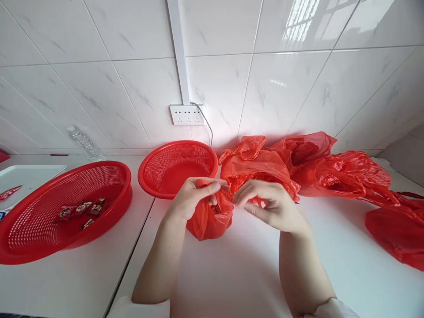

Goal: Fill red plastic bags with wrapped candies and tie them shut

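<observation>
A small red plastic bag stands on the white table in front of me, its mouth partly gaping. Something dark shows inside, too small to make out. My left hand is closed on the bag's upper edge. To the right of the bag, my right hand hovers with curved fingers, thumb and fingertips apart and nothing visible between them. Its fingertips come close to the bag's right side. Just behind my hands lies a larger red plastic bag, its opening turned towards me.
A red basket stands behind my left hand. Further left, another red basket holds several small wrapped snacks. A white tray and a clear plastic bottle are at far left. More red bags lie right. A power strip is on the wall.
</observation>
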{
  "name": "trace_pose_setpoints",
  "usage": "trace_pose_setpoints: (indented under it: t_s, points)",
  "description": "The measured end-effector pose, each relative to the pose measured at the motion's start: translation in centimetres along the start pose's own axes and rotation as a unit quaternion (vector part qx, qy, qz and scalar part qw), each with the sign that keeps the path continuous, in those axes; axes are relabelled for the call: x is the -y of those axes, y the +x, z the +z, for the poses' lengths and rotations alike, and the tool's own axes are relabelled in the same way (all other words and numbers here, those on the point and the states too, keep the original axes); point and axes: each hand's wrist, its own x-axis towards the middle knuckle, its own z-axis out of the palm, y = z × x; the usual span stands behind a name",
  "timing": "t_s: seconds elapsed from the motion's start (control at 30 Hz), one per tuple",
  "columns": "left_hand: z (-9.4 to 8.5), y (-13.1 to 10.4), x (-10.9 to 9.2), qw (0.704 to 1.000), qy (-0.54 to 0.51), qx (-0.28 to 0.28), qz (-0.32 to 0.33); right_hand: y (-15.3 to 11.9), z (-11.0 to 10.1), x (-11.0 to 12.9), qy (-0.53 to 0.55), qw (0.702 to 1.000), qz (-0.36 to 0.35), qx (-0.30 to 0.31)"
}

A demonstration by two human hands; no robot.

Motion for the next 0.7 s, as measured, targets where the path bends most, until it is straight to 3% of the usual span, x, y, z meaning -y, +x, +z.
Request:
trace_pose_setpoints:
  t_s: [0.07,0.1,0.17,0.23,0.27,0.37,0.43,0.57,0.7]
  points:
    - [0.2,-0.5,-0.4,0.996,0.059,0.061,0.017,0.0,-0.2,0.1,0.027,0.996,0.026,0.085]
    - [0.4,-1.0,-0.7,0.99,0.112,0.084,0.031,0.2,-0.1,0.0,0.035,0.996,0.039,0.078]
    - [1.0,-2.1,-1.3,0.961,0.25,0.099,0.065,0.6,0.5,-0.8,0.039,0.997,0.071,-0.012]
    - [1.5,-3.0,-1.5,0.909,0.395,0.076,0.111,1.2,1.5,-1.9,0.057,0.989,0.11,-0.074]
    - [1.6,-3.2,-1.5,0.877,0.454,0.058,0.145,1.4,2.0,-2.5,0.078,0.986,0.127,-0.07]
    - [1.3,-3.2,-1.0,0.791,0.55,-0.023,0.267,1.9,3.1,-3.5,0.133,0.984,0.118,0.008]
    - [0.7,-2.8,-0.5,0.753,0.569,-0.073,0.322,2.0,3.4,-3.6,0.116,0.989,0.09,0.029]
    - [-0.2,-2.1,0.0,0.719,0.577,-0.121,0.368,1.9,3.3,-3.5,0.023,0.996,0.086,0.018]
    - [-0.1,-2.2,0.0,0.718,0.581,-0.128,0.361,1.5,2.9,-3.2,-0.047,0.996,0.075,-0.025]
